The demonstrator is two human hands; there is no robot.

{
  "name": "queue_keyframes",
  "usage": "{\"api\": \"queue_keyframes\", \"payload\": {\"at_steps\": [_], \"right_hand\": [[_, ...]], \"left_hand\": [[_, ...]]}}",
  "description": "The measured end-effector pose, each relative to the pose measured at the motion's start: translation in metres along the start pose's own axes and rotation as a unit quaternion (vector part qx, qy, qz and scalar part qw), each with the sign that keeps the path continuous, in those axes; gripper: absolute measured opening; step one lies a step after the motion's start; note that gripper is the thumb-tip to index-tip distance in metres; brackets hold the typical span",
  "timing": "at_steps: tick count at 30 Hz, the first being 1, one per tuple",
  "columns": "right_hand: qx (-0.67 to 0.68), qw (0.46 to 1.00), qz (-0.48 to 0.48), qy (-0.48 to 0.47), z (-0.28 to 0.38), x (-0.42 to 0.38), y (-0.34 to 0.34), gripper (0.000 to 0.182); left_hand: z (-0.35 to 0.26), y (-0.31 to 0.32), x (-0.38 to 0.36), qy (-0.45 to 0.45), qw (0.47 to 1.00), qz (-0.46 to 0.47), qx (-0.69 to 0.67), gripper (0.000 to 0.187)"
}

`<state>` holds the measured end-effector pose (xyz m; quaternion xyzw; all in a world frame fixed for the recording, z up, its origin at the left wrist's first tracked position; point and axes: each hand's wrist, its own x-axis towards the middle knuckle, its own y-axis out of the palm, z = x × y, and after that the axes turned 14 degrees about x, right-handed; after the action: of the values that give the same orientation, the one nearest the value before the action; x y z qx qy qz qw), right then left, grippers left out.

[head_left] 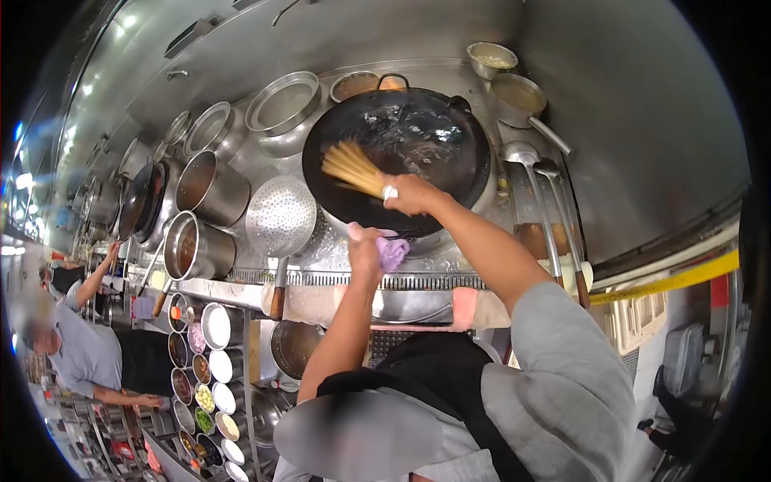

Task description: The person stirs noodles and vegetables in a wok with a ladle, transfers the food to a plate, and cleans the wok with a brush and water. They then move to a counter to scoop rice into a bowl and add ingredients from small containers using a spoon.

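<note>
A large black wok [474, 161] sits on the steel stove with shiny liquid in its bottom. My right hand [414, 195] grips a bamboo brush [352, 167] by its wrapped end, and the spread bristles lie over the wok's left inner side. At the wok's near rim, my left hand [365, 251] is closed on a purple cloth [393, 253]. A perforated strainer [281, 215] with a wooden handle rests just left of the wok.
On the right lie a ladle [522, 153], a spatula [547, 168] and a handled pot [518, 98]. Steel pots [212, 189] stand at left, above several ingredient bowls [216, 327]. A co-worker [84, 341] stands at far left. Someone's dark-clothed legs show at far right.
</note>
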<state>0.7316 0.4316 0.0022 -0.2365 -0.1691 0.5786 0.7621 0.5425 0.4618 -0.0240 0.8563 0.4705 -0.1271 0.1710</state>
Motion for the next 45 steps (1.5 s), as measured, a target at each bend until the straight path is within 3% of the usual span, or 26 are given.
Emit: {"api": "queue_keyframes", "payload": {"at_steps": [1,4,6,8,11,14,17,21,23,27,28,32,38,45], "right_hand": [[-0.04,0.998,0.02,-0.033,0.009,-0.017,-0.002,0.077],[-0.063,0.993,0.097,-0.003,0.024,-0.081,-0.037,0.076],[-0.138,0.984,0.113,-0.007,0.011,-0.113,-0.064,0.076],[-0.147,0.983,0.099,0.048,-0.004,-0.144,-0.085,0.076],[-0.077,0.972,-0.015,0.22,0.031,-0.197,-0.099,0.076],[-0.171,0.968,-0.128,0.136,-0.013,-0.229,-0.088,0.076],[0.071,0.944,-0.241,0.213,0.012,-0.267,-0.061,0.073],[0.468,0.807,-0.296,0.207,-0.017,-0.306,-0.001,0.084],[0.596,0.722,-0.259,0.238,-0.008,-0.322,0.022,0.091],[0.725,0.634,-0.184,0.198,0.021,-0.331,0.055,0.063],[0.739,0.622,-0.18,0.187,0.033,-0.329,0.058,0.045],[0.778,0.586,-0.156,0.167,0.042,-0.311,0.057,0.033],[0.798,0.541,-0.167,0.206,0.036,-0.292,0.06,0.034],[0.813,0.532,-0.141,0.19,0.025,-0.293,0.069,0.031]], "left_hand": [[-0.001,-0.012,0.003,0.003,1.0,0.012,0.006,0.015],[-0.007,-0.038,0.006,0.032,0.999,0.017,0.029,0.013],[-0.016,-0.048,-0.005,0.043,0.998,0.046,0.02,0.013],[-0.037,-0.046,-0.034,0.046,0.997,0.046,0.04,0.01],[-0.038,-0.062,-0.031,0.077,0.993,0.047,0.073,0.012],[-0.051,-0.06,-0.036,0.111,0.988,0.052,0.097,0.012],[-0.069,-0.053,-0.046,0.144,0.98,0.043,0.131,0.014],[-0.074,-0.054,-0.033,0.175,0.967,0.046,0.179,0.019],[-0.076,-0.053,-0.025,0.185,0.963,0.038,0.194,0.022],[-0.091,-0.042,-0.032,0.225,0.941,0.042,0.251,0.026],[-0.094,-0.039,-0.034,0.246,0.932,0.04,0.263,0.026],[-0.102,-0.029,-0.034,0.298,0.903,0.027,0.308,0.029],[-0.098,-0.021,-0.065,0.409,0.836,0.009,0.365,0.035],[-0.074,-0.027,-0.109,0.406,0.813,-0.043,0.414,0.032]]}}
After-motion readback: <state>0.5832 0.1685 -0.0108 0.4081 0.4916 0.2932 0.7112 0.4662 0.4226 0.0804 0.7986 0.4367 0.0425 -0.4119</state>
